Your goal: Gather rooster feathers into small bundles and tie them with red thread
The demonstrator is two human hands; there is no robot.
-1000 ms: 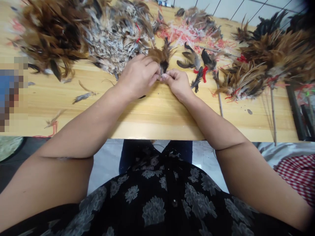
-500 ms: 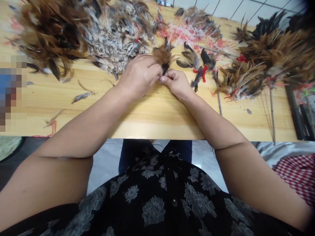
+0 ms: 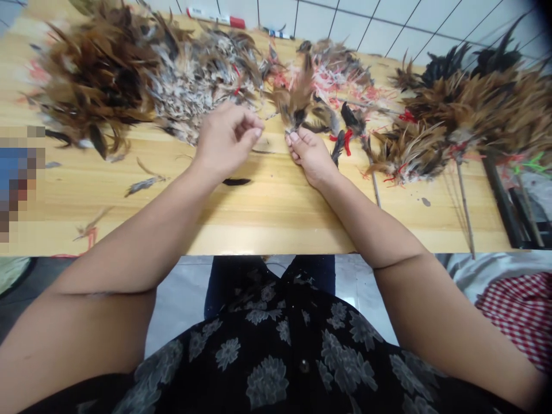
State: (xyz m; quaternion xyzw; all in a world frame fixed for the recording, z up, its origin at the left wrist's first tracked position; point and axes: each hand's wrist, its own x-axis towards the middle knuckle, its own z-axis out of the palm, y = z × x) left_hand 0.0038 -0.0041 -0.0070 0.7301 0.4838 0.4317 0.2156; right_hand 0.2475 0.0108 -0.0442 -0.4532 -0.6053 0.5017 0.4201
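My right hand is closed, its thumb and fingers pinching the base of a small brown-and-black feather bunch that fans out away from me. To its left, my left hand hovers over the table, apart from the bunch. Its thumb and forefinger come together in a pinch; anything between them is too fine to make out. Below that hand a single black feather lies on the wood. Just right of the bunch are a few loose dark feathers and a short red tie.
A brown feather heap and a grey-white feather heap lie at left. Pink and white strips are behind. Feather bundles on sticks and a black frame stand right. A red-capped marker lies by the tiled wall.
My left hand has drawn away from the bunch to the left. My right hand still holds the bunch, which is now more fully visible. The view has tilted slightly upward.
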